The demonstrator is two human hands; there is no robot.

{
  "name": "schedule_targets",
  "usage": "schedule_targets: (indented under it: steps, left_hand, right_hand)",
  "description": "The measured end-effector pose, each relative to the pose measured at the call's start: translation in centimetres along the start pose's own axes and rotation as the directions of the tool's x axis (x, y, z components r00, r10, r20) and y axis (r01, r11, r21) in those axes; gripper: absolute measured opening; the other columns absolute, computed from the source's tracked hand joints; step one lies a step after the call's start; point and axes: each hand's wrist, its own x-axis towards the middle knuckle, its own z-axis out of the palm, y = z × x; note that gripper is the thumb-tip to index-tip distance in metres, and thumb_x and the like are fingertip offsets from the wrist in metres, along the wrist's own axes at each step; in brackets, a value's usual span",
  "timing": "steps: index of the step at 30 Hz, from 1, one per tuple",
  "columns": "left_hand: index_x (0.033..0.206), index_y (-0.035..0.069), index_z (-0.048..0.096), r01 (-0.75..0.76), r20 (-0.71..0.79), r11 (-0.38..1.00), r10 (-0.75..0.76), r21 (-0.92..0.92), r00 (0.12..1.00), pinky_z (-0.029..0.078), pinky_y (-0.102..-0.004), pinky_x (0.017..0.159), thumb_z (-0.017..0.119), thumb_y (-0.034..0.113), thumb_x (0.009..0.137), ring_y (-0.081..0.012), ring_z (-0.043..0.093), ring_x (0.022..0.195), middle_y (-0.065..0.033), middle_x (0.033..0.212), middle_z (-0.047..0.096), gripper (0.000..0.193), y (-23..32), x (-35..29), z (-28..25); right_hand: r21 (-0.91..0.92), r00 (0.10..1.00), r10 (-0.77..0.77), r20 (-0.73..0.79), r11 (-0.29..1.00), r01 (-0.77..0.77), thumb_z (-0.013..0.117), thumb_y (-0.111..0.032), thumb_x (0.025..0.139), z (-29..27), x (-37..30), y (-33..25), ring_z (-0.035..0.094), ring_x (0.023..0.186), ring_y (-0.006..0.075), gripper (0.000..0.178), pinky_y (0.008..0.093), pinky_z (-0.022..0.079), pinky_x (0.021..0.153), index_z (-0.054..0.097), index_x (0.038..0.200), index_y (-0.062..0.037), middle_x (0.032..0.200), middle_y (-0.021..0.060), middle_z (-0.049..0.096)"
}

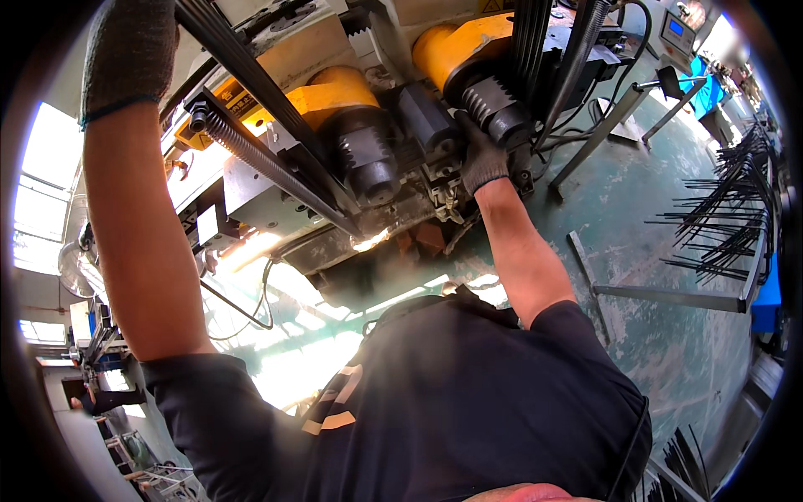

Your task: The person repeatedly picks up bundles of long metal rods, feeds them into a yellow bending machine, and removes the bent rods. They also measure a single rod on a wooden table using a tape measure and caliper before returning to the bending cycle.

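Observation:
My left hand (130,54), in a dark knit glove, is raised at the upper left. Its fingers run out of the picture at the top, beside a bundle of long dark rods (242,75). My right hand (483,159), gloved too, reaches in among the machine's front parts. It is against or close to a dark hexagonal block (427,117) and a ridged dark cylinder (498,109); its fingertips are hidden in shadow. A second ridged cylinder (368,159) sits farther left, under a yellow housing (339,88).
A spring-wrapped bar (268,171) slants across the machine's front left. On the right, a metal rack (669,294) carries many thin dark rods (728,217). A small control box with a screen (677,32) stands at the far right. A cable loop (266,301) hangs below the machine.

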Motion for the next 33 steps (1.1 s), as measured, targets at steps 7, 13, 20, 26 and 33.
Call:
schedule_targets:
  steps: [7,13,20,26,33]
  left_hand:
    - [0.121,-0.006,0.058,0.189,0.073,0.982,-0.190,0.015,0.979,0.056,-0.0346,0.079,0.064,0.016,0.095,-0.0225,0.066,0.088,-0.0136,0.098,0.065,0.035,0.5,-0.6,-3.4]
    - [0.132,-0.006,0.049,0.202,-0.010,0.978,-0.202,0.057,0.979,0.060,-0.0350,0.077,0.064,0.011,0.097,-0.0226,0.068,0.087,-0.0139,0.098,0.065,0.042,-2.0,-0.3,-0.6]
    - [0.131,-0.004,0.051,0.168,0.008,0.986,-0.168,0.006,0.986,0.060,-0.0360,0.079,0.064,0.010,0.098,-0.0233,0.069,0.087,-0.0131,0.100,0.067,0.037,-3.6,-0.1,-0.9]
    - [0.132,-0.005,0.051,0.224,-0.107,0.963,-0.210,0.150,0.972,0.059,-0.0358,0.081,0.063,0.010,0.096,-0.0236,0.068,0.093,-0.0144,0.100,0.067,0.040,-0.9,-1.6,-1.0]
    - [0.130,-0.006,0.051,0.182,-0.079,0.975,-0.173,0.126,0.982,0.059,-0.0359,0.082,0.063,0.010,0.095,-0.0239,0.068,0.091,-0.0149,0.100,0.067,0.040,-0.2,-1.7,-3.0]
  right_hand:
    - [-0.079,0.994,0.111,0.004,0.991,-0.111,0.068,-0.009,0.097,-0.3,-1.7,1.1,0.070,0.086,0.0200,0.015,0.0351,0.059,0.068,0.068,0.113,-0.0088,0.101,0.0064,0.071]
    - [-0.456,0.936,-0.277,0.218,0.819,0.349,0.066,-0.010,0.099,-5.0,0.5,0.9,0.068,0.103,0.0186,0.029,0.0345,0.056,0.089,0.067,0.127,-0.0051,0.119,0.0050,0.071]
    - [-0.128,0.998,0.026,0.058,0.992,-0.019,0.064,-0.013,0.102,-4.5,0.3,0.1,0.066,0.107,0.0163,0.028,0.0332,0.053,0.092,0.068,0.127,-0.0010,0.119,0.0063,0.071]
    - [-0.095,0.988,0.076,0.133,0.993,-0.064,0.059,-0.011,0.103,-4.9,1.6,2.7,0.066,0.112,0.0170,0.027,0.0338,0.053,0.097,0.068,0.127,-0.0025,0.123,0.0074,0.070]
    - [-0.360,0.975,-0.027,0.221,0.927,0.107,0.055,-0.016,0.105,-2.9,-0.6,3.2,0.065,0.116,0.0183,0.036,0.0325,0.050,0.100,0.066,0.135,-0.0003,0.135,0.0112,0.067]
